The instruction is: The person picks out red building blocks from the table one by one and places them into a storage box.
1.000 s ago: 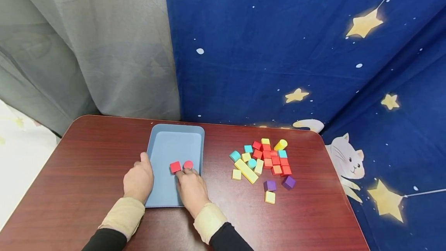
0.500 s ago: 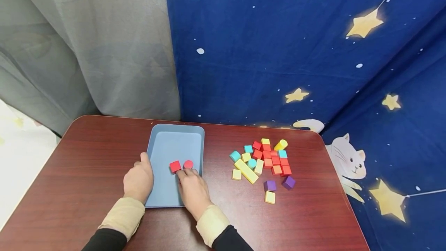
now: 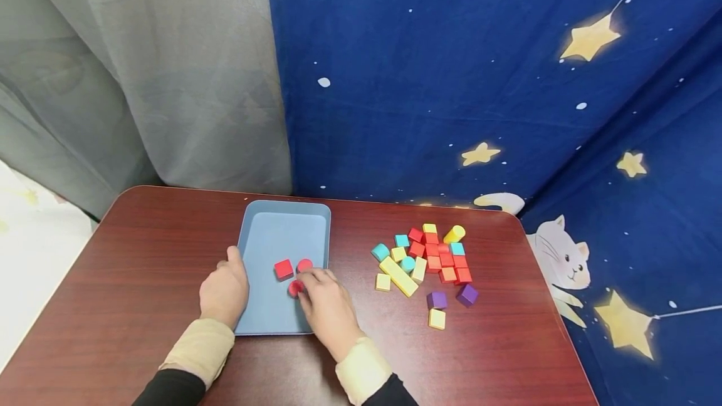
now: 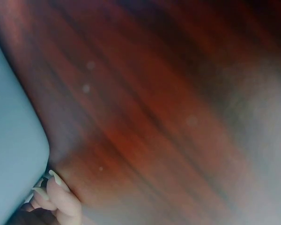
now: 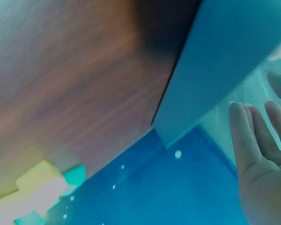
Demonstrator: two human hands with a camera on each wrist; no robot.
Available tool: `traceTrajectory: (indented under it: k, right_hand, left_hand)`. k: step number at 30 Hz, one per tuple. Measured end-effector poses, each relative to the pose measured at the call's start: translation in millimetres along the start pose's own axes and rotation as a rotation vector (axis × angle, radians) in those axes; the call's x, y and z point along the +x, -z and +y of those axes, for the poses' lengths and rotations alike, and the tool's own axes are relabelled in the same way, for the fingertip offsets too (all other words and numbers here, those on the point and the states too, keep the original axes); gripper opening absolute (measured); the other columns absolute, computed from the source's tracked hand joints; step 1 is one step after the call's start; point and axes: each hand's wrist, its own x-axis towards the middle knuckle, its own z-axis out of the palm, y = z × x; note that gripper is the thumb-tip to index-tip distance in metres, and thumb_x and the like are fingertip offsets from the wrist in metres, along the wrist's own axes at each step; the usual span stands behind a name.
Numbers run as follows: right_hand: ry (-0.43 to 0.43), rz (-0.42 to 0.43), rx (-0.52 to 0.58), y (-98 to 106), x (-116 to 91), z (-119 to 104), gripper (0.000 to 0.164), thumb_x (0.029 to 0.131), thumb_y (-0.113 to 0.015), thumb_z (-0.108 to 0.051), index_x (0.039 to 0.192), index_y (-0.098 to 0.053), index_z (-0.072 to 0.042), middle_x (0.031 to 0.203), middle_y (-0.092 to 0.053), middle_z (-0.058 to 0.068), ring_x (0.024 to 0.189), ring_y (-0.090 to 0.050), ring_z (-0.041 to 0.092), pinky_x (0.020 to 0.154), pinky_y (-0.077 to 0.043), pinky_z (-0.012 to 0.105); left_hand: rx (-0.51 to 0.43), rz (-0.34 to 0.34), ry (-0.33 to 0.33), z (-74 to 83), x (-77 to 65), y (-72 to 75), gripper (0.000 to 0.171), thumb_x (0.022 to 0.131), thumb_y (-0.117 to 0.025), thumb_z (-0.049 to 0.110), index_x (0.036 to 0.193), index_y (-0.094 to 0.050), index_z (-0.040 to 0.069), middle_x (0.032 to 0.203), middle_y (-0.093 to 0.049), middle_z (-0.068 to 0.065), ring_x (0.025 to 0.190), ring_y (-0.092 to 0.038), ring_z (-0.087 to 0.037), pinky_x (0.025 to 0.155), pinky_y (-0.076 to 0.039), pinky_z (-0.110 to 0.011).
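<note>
A blue-grey tray (image 3: 271, 237) lies on the table. My left hand (image 3: 224, 290) grips its left side, the thumb along the rim; in the left wrist view curled fingers (image 4: 61, 197) lie against the tray's edge (image 4: 23, 122). Inside the tray are a red cube (image 3: 284, 270), a red round block (image 3: 304, 265) and a second red round block (image 3: 295, 289) nearer me. My right hand (image 3: 327, 306) is over the tray's right side, fingertips right at the nearer round block. In the right wrist view its fingers (image 5: 246, 136) are spread from the thumb, nothing between them.
Right of the tray lies a cluster of red, yellow and teal blocks, with a long yellow block (image 3: 398, 277) and a yellow cylinder (image 3: 454, 234). Two purple blocks, one a purple cube (image 3: 467, 295), sit closer to me. Curtains (image 3: 395, 80) hang behind the table (image 3: 152, 255).
My right hand has drawn back slightly to the right and let go of the nearer red round block, which now shows in the tray. The left hand stays put.
</note>
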Motion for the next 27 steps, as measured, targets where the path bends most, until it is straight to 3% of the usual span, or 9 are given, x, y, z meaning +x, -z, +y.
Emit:
traceTrajectory:
  k: [14,27]
  right_hand:
    - [-0.077,-0.007,0.089,31,-14,31,0.023,0.081,-0.075,-0.016,0.104,-0.070,-0.014,0.102,-0.066,-0.005,0.096,-0.063,0.013,0.084,-0.046,0.022]
    - [-0.180,-0.029,0.010,52,-31,64,0.025,0.078,-0.078,-0.024,0.100,-0.071,-0.016,0.099,-0.067,-0.007,0.091,-0.066,0.011,0.073,-0.050,0.028]
  left_hand:
    - [0.003,0.015,-0.009,1.2,-1.0,0.5,0.008,0.095,-0.031,0.002,0.100,-0.033,-0.004,0.062,-0.045,-0.021,0.046,-0.054,-0.038,0.041,-0.039,-0.048]
    - [0.001,0.012,-0.019,-1.4,-0.6,-1.6,0.009,0.096,-0.028,0.003,0.099,-0.032,-0.005,0.063,-0.046,-0.022,0.047,-0.055,-0.039,0.042,-0.040,-0.048]
